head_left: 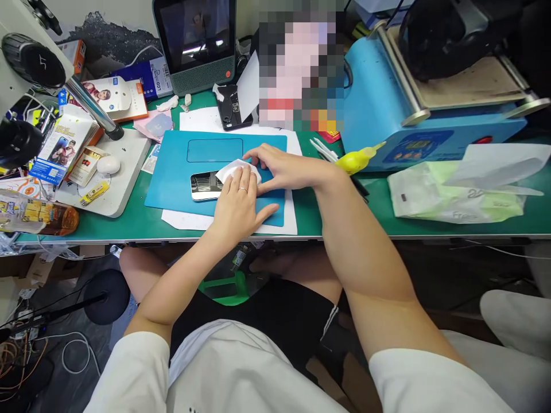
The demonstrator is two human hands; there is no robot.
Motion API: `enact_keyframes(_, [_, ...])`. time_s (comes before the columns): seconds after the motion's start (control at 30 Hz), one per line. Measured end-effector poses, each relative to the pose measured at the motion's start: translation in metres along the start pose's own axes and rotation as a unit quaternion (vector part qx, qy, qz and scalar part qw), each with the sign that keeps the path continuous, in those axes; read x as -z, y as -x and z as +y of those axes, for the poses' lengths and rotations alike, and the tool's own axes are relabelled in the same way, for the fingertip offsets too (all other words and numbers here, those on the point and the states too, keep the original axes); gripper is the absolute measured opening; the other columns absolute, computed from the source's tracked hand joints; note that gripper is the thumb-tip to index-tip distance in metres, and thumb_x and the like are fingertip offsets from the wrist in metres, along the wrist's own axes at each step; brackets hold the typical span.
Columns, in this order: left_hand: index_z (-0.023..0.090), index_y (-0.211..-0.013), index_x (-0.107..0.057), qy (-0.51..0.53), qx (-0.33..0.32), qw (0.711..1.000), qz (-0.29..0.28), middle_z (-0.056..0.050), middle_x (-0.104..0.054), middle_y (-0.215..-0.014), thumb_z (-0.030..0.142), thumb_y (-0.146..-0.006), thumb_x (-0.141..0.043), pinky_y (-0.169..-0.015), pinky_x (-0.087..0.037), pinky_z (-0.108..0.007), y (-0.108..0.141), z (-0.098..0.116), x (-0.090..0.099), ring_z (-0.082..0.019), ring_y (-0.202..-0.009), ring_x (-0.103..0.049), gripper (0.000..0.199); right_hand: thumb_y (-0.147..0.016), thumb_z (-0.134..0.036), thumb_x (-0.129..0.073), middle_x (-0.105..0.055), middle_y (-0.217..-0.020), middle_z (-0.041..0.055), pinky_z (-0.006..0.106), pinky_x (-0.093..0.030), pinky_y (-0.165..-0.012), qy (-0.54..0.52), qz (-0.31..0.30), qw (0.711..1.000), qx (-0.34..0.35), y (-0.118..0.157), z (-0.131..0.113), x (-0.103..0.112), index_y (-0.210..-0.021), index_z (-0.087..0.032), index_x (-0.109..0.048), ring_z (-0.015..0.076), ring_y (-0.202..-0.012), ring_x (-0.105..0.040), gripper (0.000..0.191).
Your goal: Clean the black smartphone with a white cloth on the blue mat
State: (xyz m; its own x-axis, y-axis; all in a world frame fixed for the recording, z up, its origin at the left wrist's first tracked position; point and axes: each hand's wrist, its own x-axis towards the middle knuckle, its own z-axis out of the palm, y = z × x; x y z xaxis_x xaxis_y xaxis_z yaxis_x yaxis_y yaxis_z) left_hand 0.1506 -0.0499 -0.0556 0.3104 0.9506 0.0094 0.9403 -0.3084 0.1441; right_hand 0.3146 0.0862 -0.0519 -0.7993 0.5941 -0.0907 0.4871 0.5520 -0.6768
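A smartphone [205, 186] with a dark, reflective face lies flat on a blue mat [172, 166]. My left hand [238, 201] presses a folded white wipe [231, 170] down on it, fingers close together over the cloth. From the right, my right hand [282, 166] curves around the phone's far end, thumb low and index finger at the upper edge. Both hands and the wipe hide the phone's right part. A thin phone-shaped outline [214, 150] shows on the mat just above.
A tablet-like display [196, 43] stands behind. On the right are a blue machine [379, 109], a yellow squeeze bottle [358, 160] and a wipes pack [456, 198]. A microscope-like stand [129, 172], boxes and a drink bottle [60, 219] crowd the left. A dark opened phone [232, 109] lies behind the mat.
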Motion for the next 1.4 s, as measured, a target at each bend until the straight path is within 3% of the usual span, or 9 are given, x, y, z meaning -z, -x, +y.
enact_keyframes(0.13, [-0.003, -0.165, -0.034, -0.006, -0.006, 1.0, -0.001, -0.028, -0.029, -0.175, 0.07, -0.107, -0.034, -0.134, -0.024, -0.055, 0.029, 0.002, -0.001, -0.041, -0.166, -0.022, 0.093, -0.07, -0.071, -0.08, -0.06, -0.132, 0.0122, 0.061, -0.053, -0.107, -0.003, 0.0, 1.0, 0.0, -0.001, 0.002, 0.001, -0.146, -0.032, -0.055, 0.0405, -0.121, -0.059, 0.088])
enact_keyframes(0.2, [-0.002, -0.166, -0.033, -0.005, -0.007, 1.0, -0.001, -0.028, -0.029, -0.175, 0.07, -0.107, -0.034, -0.134, -0.024, -0.056, 0.032, 0.0, -0.001, -0.041, -0.167, -0.022, 0.093, -0.07, -0.072, -0.08, -0.06, -0.132, 0.0112, 0.061, -0.052, -0.108, -0.003, 0.001, 1.0, 0.004, -0.002, 0.004, 0.001, -0.145, -0.034, -0.056, 0.0407, -0.123, -0.059, 0.087])
enact_keyframes(0.4, [-0.006, -0.163, -0.036, -0.002, 0.002, 1.0, -0.008, -0.03, -0.03, -0.174, 0.068, -0.108, -0.034, -0.135, -0.022, -0.054, -0.007, -0.008, 0.001, -0.041, -0.166, -0.025, 0.093, -0.07, -0.069, -0.08, -0.06, -0.133, 0.0126, 0.064, -0.05, -0.11, 0.001, 0.004, 1.0, 0.011, -0.003, 0.002, 0.001, -0.145, -0.031, -0.055, 0.0413, -0.125, -0.057, 0.087])
enact_keyframes(0.5, [-0.006, -0.163, -0.036, -0.002, 0.007, 1.0, -0.008, -0.03, -0.029, -0.174, 0.067, -0.108, -0.035, -0.135, -0.022, -0.053, -0.009, -0.01, 0.003, -0.041, -0.166, -0.024, 0.092, -0.07, -0.069, -0.08, -0.06, -0.131, 0.0132, 0.064, -0.051, -0.11, -0.001, 0.007, 1.0, 0.013, -0.002, 0.0, 0.0, -0.146, -0.03, -0.055, 0.041, -0.124, -0.058, 0.089])
enact_keyframes(0.63, [-0.003, -0.164, -0.036, 0.002, 0.008, 1.0, -0.004, -0.028, -0.029, -0.175, 0.066, -0.109, -0.035, -0.135, -0.022, -0.052, 0.017, -0.024, 0.005, -0.04, -0.166, -0.024, 0.089, -0.07, -0.072, -0.08, -0.061, -0.13, 0.0119, 0.064, -0.052, -0.107, -0.004, 0.003, 1.0, -0.002, -0.002, 0.0, 0.0, -0.145, -0.032, -0.056, 0.0406, -0.121, -0.059, 0.089])
enact_keyframes(0.9, [0.003, -0.167, -0.034, 0.019, 0.082, 0.996, 0.028, -0.026, -0.029, -0.176, 0.064, -0.11, -0.031, -0.134, -0.024, -0.059, 0.05, -0.08, 0.014, -0.039, -0.166, -0.023, 0.083, -0.068, -0.073, -0.081, -0.061, -0.131, 0.0105, 0.061, -0.054, -0.104, -0.009, 0.002, 1.0, -0.012, -0.002, 0.002, 0.0, -0.146, -0.035, -0.056, 0.0396, -0.12, -0.06, 0.09])
enact_keyframes(1.17, [0.0, -0.169, -0.027, 0.01, 0.077, 0.997, 0.015, -0.028, -0.023, -0.177, 0.066, -0.109, -0.033, -0.134, -0.025, -0.059, 0.1, -0.061, 0.015, -0.04, -0.167, -0.018, 0.089, -0.069, -0.073, -0.08, -0.059, -0.135, 0.0093, 0.061, -0.053, -0.107, -0.007, -0.002, 1.0, -0.012, -0.002, 0.001, 0.001, -0.145, -0.038, -0.055, 0.0407, -0.124, -0.059, 0.088])
enact_keyframes(1.27, [0.0, -0.168, -0.029, 0.01, 0.078, 0.997, 0.014, -0.029, -0.023, -0.176, 0.067, -0.109, -0.033, -0.134, -0.024, -0.06, 0.094, -0.059, 0.014, -0.041, -0.167, -0.019, 0.09, -0.067, -0.072, -0.082, -0.059, -0.135, 0.01, 0.059, -0.053, -0.107, -0.013, -0.003, 1.0, -0.012, -0.003, 0.002, 0.001, -0.145, -0.036, -0.056, 0.04, -0.122, -0.06, 0.09])
enact_keyframes(1.4, [-0.004, -0.166, -0.031, 0.014, 0.078, 0.997, 0.01, -0.031, -0.024, -0.175, 0.069, -0.108, -0.032, -0.133, -0.025, -0.059, 0.059, -0.065, 0.011, -0.042, -0.167, -0.021, 0.093, -0.067, -0.072, -0.082, -0.06, -0.133, 0.0108, 0.059, -0.053, -0.106, -0.015, 0.001, 1.0, -0.01, -0.004, 0.004, 0.0, -0.145, -0.033, -0.057, 0.0389, -0.119, -0.06, 0.091])
